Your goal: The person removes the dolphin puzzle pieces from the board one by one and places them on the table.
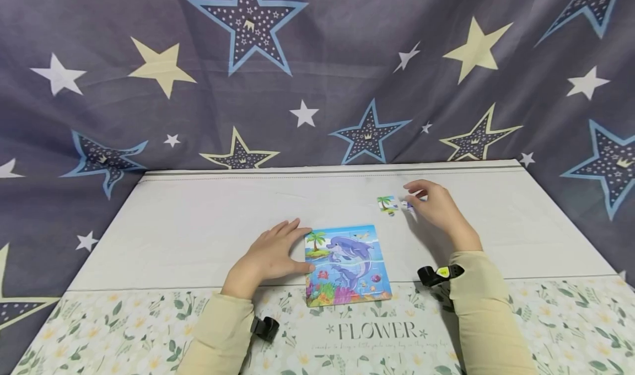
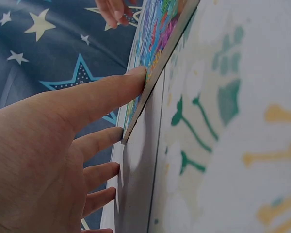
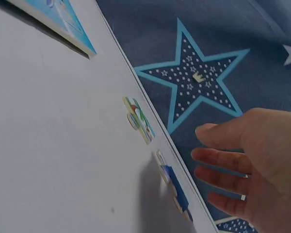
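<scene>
Beige sleeves (image 1: 496,320) came in nearest the camera from 5 and 7 o'clock, each with a small black wrist camera (image 1: 439,274) strapped at its cuff; the one on the right carried a yellow label. Under them spread a floral tablecloth (image 1: 124,331), its leaves green and its blossoms pale yellow, printed with the word FLOWER. Its far part was a plain white panel (image 1: 223,209).

The square dolphin puzzle board (image 1: 348,264) lay flat across the seam between the floral and white parts. Its picture showed purple dolphins leaping from blue water, with a palm island at 10 o'clock, a red crab at 9 and coral along the bottom.

The left hand (image 1: 270,256) was at the board's 9 o'clock side, fingers extended and spread. Its thumb tip touched the left edge and its index fingertip met the upper left corner; the other fingers reached past that corner.

The right hand (image 1: 439,207) hovered at 2 o'clock from the board, thumb and fingers apart, gripping nothing. Just beside its fingertips, partly hidden in the head view, lay a blue jigsaw piece (image 1: 407,205); whether it was one piece or more could not be told. Next to it, at 1 o'clock from the board, lay a palm-tree jigsaw piece (image 1: 387,203) with a rounded knob.

At 12 o'clock hung a dark curtain (image 1: 198,105) patterned with blue, yellow and white stars.
</scene>
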`<state>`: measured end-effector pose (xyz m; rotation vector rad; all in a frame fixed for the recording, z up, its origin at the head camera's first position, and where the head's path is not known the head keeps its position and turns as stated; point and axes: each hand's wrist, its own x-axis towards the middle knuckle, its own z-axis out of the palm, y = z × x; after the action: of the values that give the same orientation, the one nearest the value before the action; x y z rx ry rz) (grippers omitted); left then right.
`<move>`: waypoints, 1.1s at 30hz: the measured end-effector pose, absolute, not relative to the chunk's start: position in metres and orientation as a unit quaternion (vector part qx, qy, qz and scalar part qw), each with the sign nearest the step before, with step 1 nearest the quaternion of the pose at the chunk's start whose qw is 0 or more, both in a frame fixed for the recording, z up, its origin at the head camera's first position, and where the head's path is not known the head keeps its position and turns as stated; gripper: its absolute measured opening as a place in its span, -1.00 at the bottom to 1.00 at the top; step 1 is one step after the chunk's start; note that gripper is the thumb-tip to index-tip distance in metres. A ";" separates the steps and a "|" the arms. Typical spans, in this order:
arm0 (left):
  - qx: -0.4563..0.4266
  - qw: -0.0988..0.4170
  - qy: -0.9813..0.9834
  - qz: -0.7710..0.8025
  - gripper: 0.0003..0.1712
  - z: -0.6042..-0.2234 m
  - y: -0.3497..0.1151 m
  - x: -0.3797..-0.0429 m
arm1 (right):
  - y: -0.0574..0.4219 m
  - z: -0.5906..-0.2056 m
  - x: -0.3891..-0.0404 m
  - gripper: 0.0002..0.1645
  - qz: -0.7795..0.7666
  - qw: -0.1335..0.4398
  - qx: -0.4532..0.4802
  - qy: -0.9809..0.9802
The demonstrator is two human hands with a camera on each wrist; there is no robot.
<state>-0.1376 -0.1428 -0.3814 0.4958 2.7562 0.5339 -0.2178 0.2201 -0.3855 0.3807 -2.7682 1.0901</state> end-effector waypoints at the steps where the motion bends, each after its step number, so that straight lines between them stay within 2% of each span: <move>1: 0.172 0.145 0.956 0.186 -0.01 -0.381 -0.143 -0.138 | 0.218 -0.385 -0.218 -0.68 0.363 0.070 0.132 -0.920; 8: 0.175 0.144 0.956 0.189 -0.01 -0.381 -0.143 -0.137 | 0.202 -0.379 -0.217 -0.73 0.378 0.019 0.168 -0.910; 14: 0.174 0.142 0.956 0.189 -0.02 -0.381 -0.143 -0.137 | 0.186 -0.378 -0.213 -0.79 0.389 0.004 0.222 -0.894; 22: 0.172 0.141 0.956 0.188 -0.01 -0.379 -0.143 -0.137 | 0.172 -0.379 -0.199 -0.75 0.400 -0.040 0.260 -0.878; 33: 0.171 0.141 0.957 0.188 -0.01 -0.379 -0.143 -0.136 | 0.154 -0.390 -0.188 -0.75 0.379 -0.059 0.331 -0.862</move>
<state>-0.1360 -0.1429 -0.3793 0.4927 2.7629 0.5437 -0.1876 0.1536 -0.3905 1.0816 -2.8147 1.2367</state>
